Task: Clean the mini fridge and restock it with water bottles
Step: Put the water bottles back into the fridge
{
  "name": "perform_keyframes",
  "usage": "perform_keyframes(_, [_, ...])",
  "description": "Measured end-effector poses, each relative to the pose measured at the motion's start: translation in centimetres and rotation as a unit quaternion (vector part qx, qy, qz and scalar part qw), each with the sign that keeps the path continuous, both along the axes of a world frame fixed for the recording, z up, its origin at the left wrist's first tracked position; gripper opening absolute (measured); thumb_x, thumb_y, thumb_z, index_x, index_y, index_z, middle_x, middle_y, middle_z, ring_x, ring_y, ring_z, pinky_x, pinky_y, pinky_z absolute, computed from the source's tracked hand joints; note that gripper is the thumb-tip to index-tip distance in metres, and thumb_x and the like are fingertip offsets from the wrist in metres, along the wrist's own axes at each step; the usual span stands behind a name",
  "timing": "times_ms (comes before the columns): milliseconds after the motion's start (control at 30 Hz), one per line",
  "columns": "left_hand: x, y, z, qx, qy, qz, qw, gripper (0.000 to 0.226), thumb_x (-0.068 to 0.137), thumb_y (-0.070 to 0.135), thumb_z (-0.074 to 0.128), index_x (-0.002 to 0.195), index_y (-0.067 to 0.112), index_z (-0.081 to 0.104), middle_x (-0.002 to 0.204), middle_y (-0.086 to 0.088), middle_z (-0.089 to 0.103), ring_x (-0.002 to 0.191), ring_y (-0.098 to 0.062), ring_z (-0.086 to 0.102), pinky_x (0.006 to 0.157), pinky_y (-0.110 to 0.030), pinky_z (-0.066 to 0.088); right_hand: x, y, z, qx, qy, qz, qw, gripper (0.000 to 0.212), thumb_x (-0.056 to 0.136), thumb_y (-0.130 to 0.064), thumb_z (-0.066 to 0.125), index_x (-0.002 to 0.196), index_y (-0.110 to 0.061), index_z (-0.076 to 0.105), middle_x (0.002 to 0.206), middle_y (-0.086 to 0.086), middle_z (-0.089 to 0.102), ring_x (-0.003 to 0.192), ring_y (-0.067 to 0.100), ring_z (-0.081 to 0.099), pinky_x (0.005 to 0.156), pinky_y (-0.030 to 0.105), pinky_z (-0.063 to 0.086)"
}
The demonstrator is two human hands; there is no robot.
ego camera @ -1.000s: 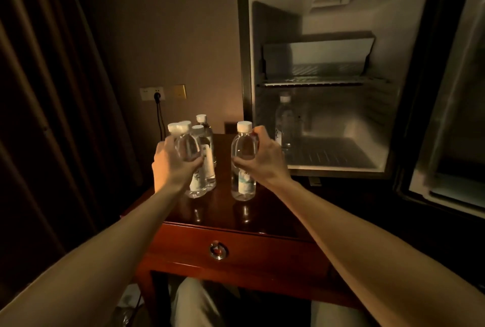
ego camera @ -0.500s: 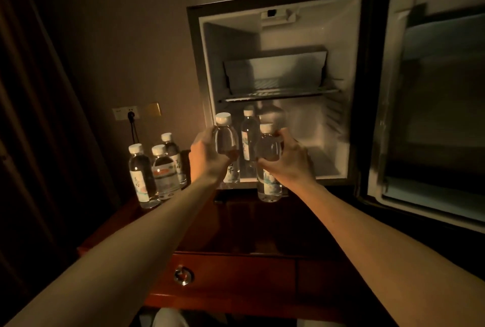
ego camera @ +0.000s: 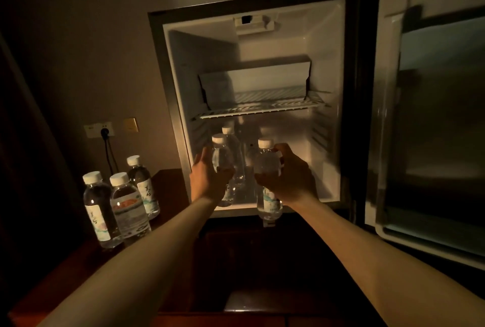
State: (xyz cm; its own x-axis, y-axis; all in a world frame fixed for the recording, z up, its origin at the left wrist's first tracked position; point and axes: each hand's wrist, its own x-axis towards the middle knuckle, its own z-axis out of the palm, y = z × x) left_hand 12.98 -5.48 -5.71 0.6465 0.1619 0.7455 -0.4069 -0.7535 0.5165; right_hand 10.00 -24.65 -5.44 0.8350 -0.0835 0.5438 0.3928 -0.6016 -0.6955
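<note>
The mini fridge (ego camera: pixel 325 64) stands open in front of me, white inside, with a wire shelf (ego camera: pixel 259 109) halfway up. My left hand (ego camera: pixel 206 175) grips a clear water bottle (ego camera: pixel 221 158) with a white cap, held at the fridge's lower opening. My right hand (ego camera: pixel 291 175) grips a second water bottle (ego camera: pixel 267 166), its base hanging just below the fridge's front lip. Another bottle (ego camera: pixel 232 137) stands inside the lower compartment behind them. Three more bottles (ego camera: pixel 123 203) stand on the wooden table to the left.
The fridge door (ego camera: pixel 433 116) hangs open on the right, reaching toward me. The dark wooden table (ego camera: pixel 65 274) lies below my arms. A wall socket with a black plug (ego camera: pixel 101 131) sits left of the fridge. A dark curtain (ego camera: pixel 23 143) fills the far left.
Both hands have carried their bottles from the table toward the fridge and now hold them at its lower opening. My view has come closer to the fridge.
</note>
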Motion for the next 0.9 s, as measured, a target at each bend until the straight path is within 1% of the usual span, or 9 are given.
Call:
perform_keyframes(200, [2.0, -0.2, -0.3, -0.009, -0.024, -0.009, 1.000, 0.056, 0.072, 0.015, 0.084, 0.119, 0.015, 0.055, 0.110, -0.009, 0.065, 0.096, -0.021, 0.060, 0.078, -0.036, 0.053, 2.3, -0.2, -0.1, 0.029, -0.032, 0.005, 0.999, 0.069, 0.066, -0.058, 0.079, 0.123, -0.033, 0.048, 0.110, -0.006, 0.066, 0.091, 0.014, 0.065, 0.082, 0.039, 0.056])
perform_keyframes(433, [2.8, -0.4, -1.2, 0.006, 0.025, -0.006, 1.000, 0.073, 0.075, 0.016, 0.081, 0.137, 0.011, 0.043, 0.129, -0.012, 0.054, 0.113, -0.026, 0.054, 0.083, -0.028, 0.044, 5.5, 0.5, 0.0, 0.033, -0.059, 0.003, 0.998, 0.054, 0.067, -0.047, 0.078, 0.111, -0.038, 0.048, 0.096, -0.009, 0.066, 0.083, 0.014, 0.065, 0.072, 0.037, 0.057])
perform_keyframes(500, [2.7, -0.7, -1.2, 0.017, 0.025, 0.000, 1.000, 0.085, 0.076, 0.019, 0.081, 0.146, 0.010, 0.035, 0.136, -0.014, 0.047, 0.118, -0.027, 0.050, 0.091, -0.033, 0.047, 6.2, 0.7, -0.2, 0.028, -0.054, -0.001, 0.998, 0.054, 0.069, -0.046, 0.078, 0.113, -0.037, 0.049, 0.097, -0.009, 0.066, 0.086, 0.016, 0.065, 0.073, 0.034, 0.055])
perform_keyframes(533, [2.6, -0.9, -1.2, 0.026, 0.017, 0.004, 1.000, 0.090, 0.076, 0.022, 0.081, 0.149, 0.011, 0.029, 0.141, -0.014, 0.043, 0.123, -0.029, 0.047, 0.096, -0.040, 0.049, 6.5, 0.9, -0.4, 0.026, -0.054, -0.001, 0.998, 0.054, 0.070, -0.046, 0.078, 0.115, -0.036, 0.049, 0.098, -0.008, 0.066, 0.087, 0.016, 0.065, 0.074, 0.034, 0.055])
perform_keyframes(600, [2.1, -1.2, -0.9, 0.053, -0.002, 0.019, 0.998, 0.094, 0.079, 0.030, 0.078, 0.152, 0.016, 0.022, 0.151, -0.013, 0.033, 0.132, -0.031, 0.041, 0.098, -0.049, 0.049, 6.9, 1.0, -0.4, 0.028, -0.060, -0.001, 0.998, 0.059, 0.070, -0.048, 0.078, 0.119, -0.036, 0.048, 0.103, -0.005, 0.067, 0.088, 0.017, 0.066, 0.077, 0.035, 0.054])
perform_keyframes(667, [1.5, -1.6, -0.6, 0.095, -0.028, 0.037, 0.994, 0.089, 0.082, 0.034, 0.074, 0.152, 0.017, 0.023, 0.155, -0.011, 0.028, 0.136, -0.029, 0.038, 0.102, -0.050, 0.047, 7.3, 1.2, -0.5, 0.027, -0.057, 0.002, 0.998, 0.067, 0.067, -0.055, 0.076, 0.124, -0.032, 0.048, 0.109, -0.002, 0.068, 0.089, 0.017, 0.066, 0.079, 0.037, 0.054])
perform_keyframes(733, [0.9, -2.1, -0.5, 0.128, -0.044, 0.030, 0.990, 0.078, 0.086, 0.036, 0.069, 0.149, 0.016, 0.029, 0.152, -0.009, 0.034, 0.133, -0.027, 0.040, 0.105, -0.047, 0.044, 7.7, 1.4, -0.5, 0.017, -0.054, 0.001, 0.998, 0.075, 0.066, -0.060, 0.072, 0.129, -0.029, 0.045, 0.115, 0.001, 0.066, 0.096, 0.021, 0.066, 0.082, 0.040, 0.055])
perform_keyframes(800, [0.4, -2.4, -0.7, 0.156, -0.043, 0.010, 0.987, 0.068, 0.087, 0.036, 0.063, 0.146, 0.016, 0.034, 0.146, -0.008, 0.041, 0.130, -0.026, 0.044, 0.105, -0.047, 0.043, 8.2, 1.5, -0.7, 0.007, -0.050, 0.002, 0.999, 0.077, 0.072, -0.054, 0.076, 0.134, -0.025, 0.043, 0.121, 0.006, 0.063, 0.105, 0.025, 0.063, 0.087, 0.043, 0.054])
perform_keyframes(900, [0.2, -2.9, -1.3, 0.178, -0.029, 0.005, 0.984, 0.062, 0.090, 0.036, 0.063, 0.144, 0.018, 0.039, 0.142, -0.006, 0.047, 0.129, -0.024, 0.043, 0.110, -0.046, 0.039, 8.9, 1.3, -0.9, -0.010, -0.049, 0.006, 0.999, 0.076, 0.077, -0.045, 0.079, 0.140, -0.019, 0.044, 0.123, 0.014, 0.057, 0.111, 0.030, 0.057, 0.090, 0.038, 0.050])
